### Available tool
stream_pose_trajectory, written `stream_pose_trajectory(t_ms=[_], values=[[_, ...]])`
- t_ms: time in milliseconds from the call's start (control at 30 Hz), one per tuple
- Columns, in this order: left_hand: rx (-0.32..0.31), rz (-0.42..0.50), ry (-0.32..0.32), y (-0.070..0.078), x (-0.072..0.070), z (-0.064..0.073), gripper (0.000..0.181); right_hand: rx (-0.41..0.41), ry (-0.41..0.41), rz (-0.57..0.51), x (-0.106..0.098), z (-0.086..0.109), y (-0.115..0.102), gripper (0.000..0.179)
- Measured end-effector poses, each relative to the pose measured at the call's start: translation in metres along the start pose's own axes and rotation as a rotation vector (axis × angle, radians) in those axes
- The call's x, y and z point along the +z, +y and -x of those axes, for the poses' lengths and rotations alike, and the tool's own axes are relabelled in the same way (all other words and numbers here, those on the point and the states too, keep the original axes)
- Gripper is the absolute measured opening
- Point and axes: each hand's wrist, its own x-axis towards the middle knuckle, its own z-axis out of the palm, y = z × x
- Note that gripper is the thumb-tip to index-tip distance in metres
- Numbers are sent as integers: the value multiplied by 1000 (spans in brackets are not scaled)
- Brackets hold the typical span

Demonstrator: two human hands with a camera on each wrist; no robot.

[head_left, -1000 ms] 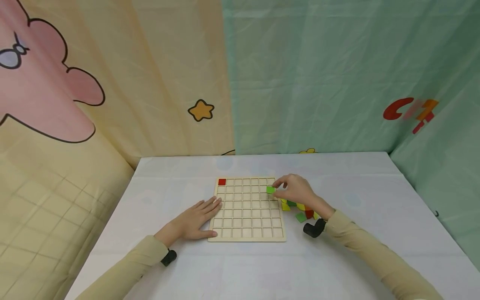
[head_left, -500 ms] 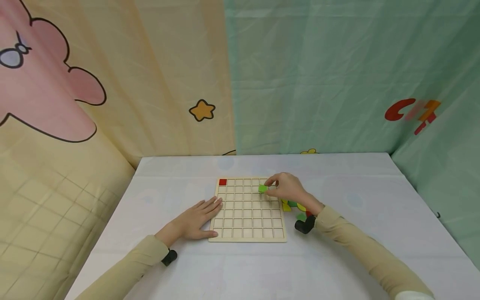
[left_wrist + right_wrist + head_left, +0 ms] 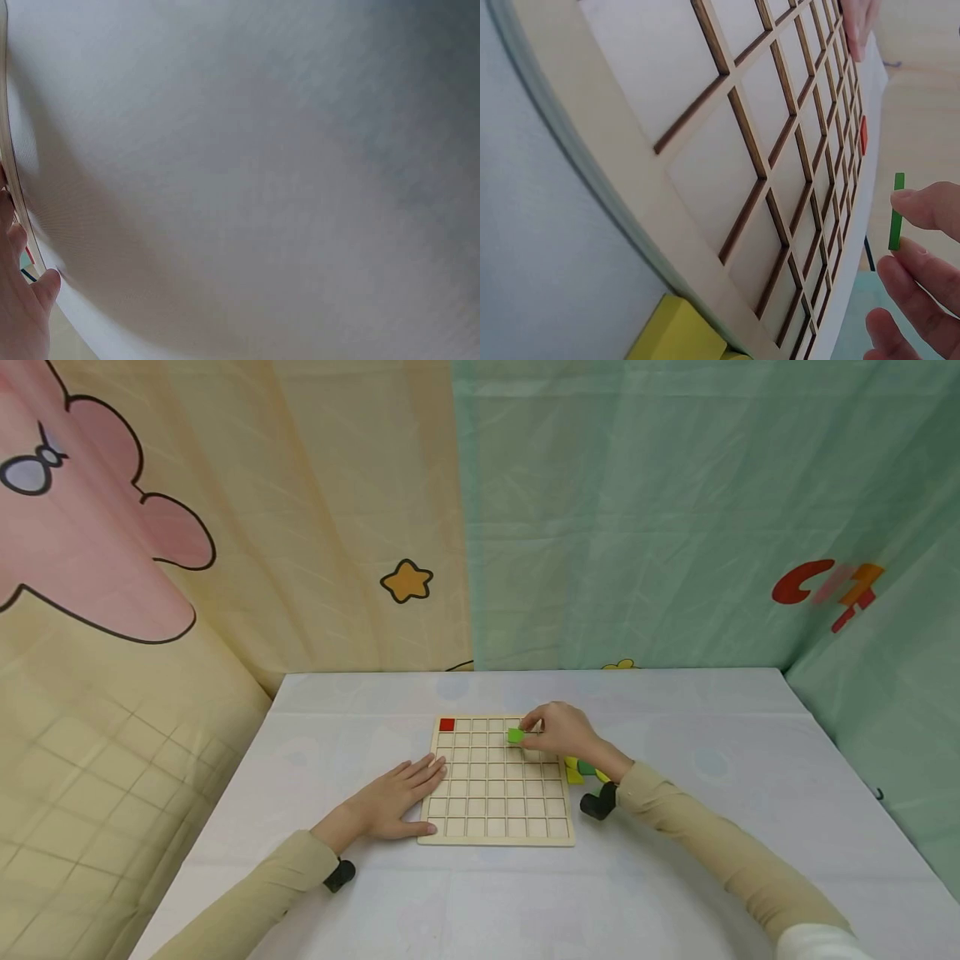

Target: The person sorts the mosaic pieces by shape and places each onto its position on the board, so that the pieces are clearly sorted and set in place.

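Observation:
A pale wooden grid board (image 3: pixel 497 837) lies on the white table, with a red square tile (image 3: pixel 447 724) in its far left cell. Between the thumb and fingers of my right hand (image 3: pixel 562 729) is a light green square tile (image 3: pixel 515 736), held over the far right part of the board. The right wrist view shows this green tile (image 3: pixel 897 211) edge-on, pinched at its sides. My left hand (image 3: pixel 395 799) rests flat with fingers spread, fingertips on the board's left edge. Only part of that left hand (image 3: pixel 26 300) shows in the left wrist view.
Yellow and green pieces (image 3: pixel 574 771) lie beside the board's right edge, partly hidden by my right arm. A yellow block (image 3: pixel 676 330) sits right at the board's frame in the right wrist view. Curtains (image 3: pixel 360 510) stand behind the white table (image 3: pixel 480 902).
My right hand has carried the green tile leftward over the board from its right edge. Its forearm now covers more of the loose pieces. The left hand stays in place.

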Motion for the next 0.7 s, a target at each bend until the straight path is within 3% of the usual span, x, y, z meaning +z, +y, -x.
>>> stream_pose_trajectory(t_ms=[700], values=[[-33,3,-29,0,1,0,89,4,-3,8,11,-27,-10,23]])
